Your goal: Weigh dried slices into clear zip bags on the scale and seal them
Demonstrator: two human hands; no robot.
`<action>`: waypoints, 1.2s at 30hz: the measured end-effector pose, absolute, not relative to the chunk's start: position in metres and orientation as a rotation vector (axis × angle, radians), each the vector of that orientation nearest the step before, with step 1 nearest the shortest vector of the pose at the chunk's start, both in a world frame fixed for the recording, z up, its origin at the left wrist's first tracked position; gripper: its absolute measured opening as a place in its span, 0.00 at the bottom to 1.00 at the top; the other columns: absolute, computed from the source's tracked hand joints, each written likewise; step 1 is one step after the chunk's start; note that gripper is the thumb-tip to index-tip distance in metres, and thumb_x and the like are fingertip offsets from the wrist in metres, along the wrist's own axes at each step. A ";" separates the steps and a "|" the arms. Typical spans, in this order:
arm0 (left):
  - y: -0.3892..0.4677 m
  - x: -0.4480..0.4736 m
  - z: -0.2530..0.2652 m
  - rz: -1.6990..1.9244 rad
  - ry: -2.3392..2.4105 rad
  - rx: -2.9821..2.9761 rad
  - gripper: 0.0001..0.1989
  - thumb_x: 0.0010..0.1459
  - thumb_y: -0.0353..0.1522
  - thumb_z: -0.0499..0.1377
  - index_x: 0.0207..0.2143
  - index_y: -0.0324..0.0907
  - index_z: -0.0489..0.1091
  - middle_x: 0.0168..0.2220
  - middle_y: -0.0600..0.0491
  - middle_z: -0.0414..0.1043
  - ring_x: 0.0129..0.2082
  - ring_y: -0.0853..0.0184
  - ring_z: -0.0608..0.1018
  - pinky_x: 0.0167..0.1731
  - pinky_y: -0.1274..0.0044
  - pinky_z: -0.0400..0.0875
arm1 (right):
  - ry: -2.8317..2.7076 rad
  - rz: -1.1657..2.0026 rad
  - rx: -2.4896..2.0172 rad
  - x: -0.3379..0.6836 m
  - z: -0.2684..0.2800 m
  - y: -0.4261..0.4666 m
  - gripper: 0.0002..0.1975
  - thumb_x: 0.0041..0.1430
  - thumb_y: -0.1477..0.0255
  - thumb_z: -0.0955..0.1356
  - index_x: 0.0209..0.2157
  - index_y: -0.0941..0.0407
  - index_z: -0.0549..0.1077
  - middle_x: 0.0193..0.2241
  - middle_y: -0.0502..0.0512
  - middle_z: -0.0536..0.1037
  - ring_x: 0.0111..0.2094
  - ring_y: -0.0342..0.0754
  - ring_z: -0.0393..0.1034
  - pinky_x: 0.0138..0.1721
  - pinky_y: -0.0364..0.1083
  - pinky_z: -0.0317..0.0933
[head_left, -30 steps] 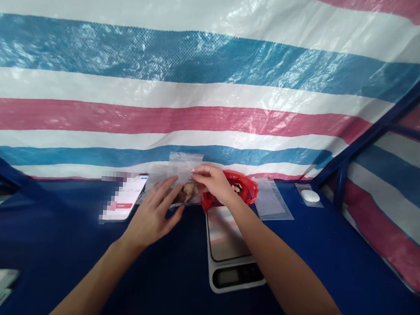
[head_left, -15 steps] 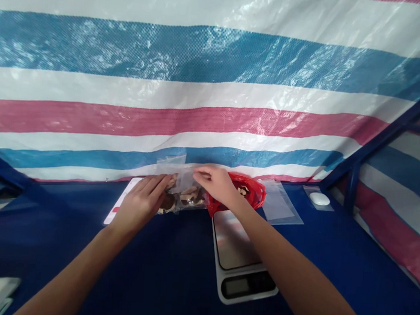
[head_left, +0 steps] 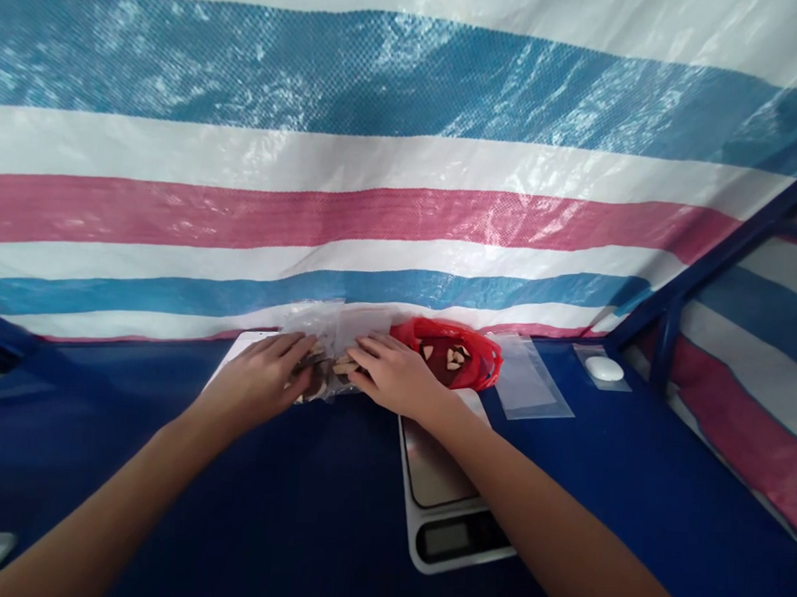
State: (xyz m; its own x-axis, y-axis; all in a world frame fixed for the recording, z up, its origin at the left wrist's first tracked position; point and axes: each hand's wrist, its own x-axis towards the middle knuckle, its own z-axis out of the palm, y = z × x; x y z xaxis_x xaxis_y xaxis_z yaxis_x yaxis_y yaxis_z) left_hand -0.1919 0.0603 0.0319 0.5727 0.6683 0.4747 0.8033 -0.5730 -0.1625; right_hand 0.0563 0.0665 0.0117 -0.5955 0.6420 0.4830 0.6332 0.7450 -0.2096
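Two clear plastic zip bags lie side by side at the back of the table, holding brown and pale pieces that look like dried mushroom slices. My left hand (head_left: 260, 375) has its fingers bent over the left bag (head_left: 312, 318). On the right bag (head_left: 362, 323), my right hand (head_left: 397, 376) presses with curled fingers, partly covering the pieces. Just right of that hand sits an open red plastic bag (head_left: 482, 359) with a few similar pieces inside. Below my right wrist is a kitchen scale (head_left: 437, 469) with a small display.
Flat clear bags (head_left: 533, 381) lie right of the red bag, and a white mouse-shaped object (head_left: 604, 368) rests farther right. A white flat thing (head_left: 241, 347) is partly under my left hand. Striped sheeting (head_left: 376, 224) hangs behind the blue table (head_left: 302, 510).
My right hand has come down from the right bag's upper part onto its filled part. It no longer covers the red bag as much. The view has shifted slightly.
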 end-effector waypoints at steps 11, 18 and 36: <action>0.068 -0.180 0.022 -0.564 -1.227 -2.504 0.25 0.70 0.44 0.45 0.56 0.40 0.72 0.58 0.38 0.72 0.59 0.46 0.73 0.57 0.52 0.67 | -2.421 -0.043 -0.915 0.055 0.006 0.068 0.20 0.72 0.67 0.60 0.56 0.62 0.73 0.54 0.68 0.76 0.59 0.58 0.67 0.65 0.56 0.55; 0.072 -0.185 0.020 -0.568 -1.261 -2.507 0.26 0.70 0.45 0.45 0.56 0.41 0.72 0.57 0.39 0.73 0.57 0.48 0.75 0.55 0.54 0.69 | -2.368 -0.027 -0.948 0.057 0.013 0.063 0.19 0.71 0.65 0.61 0.56 0.56 0.73 0.56 0.62 0.76 0.60 0.56 0.67 0.64 0.55 0.58; -0.014 -0.110 0.000 -0.971 -1.254 -2.396 0.16 0.67 0.35 0.54 0.56 0.44 0.70 0.55 0.44 0.74 0.58 0.54 0.75 0.62 0.54 0.64 | -2.039 0.068 -1.325 0.213 -0.008 -0.026 0.17 0.68 0.68 0.63 0.54 0.51 0.76 0.59 0.55 0.75 0.61 0.53 0.68 0.61 0.53 0.65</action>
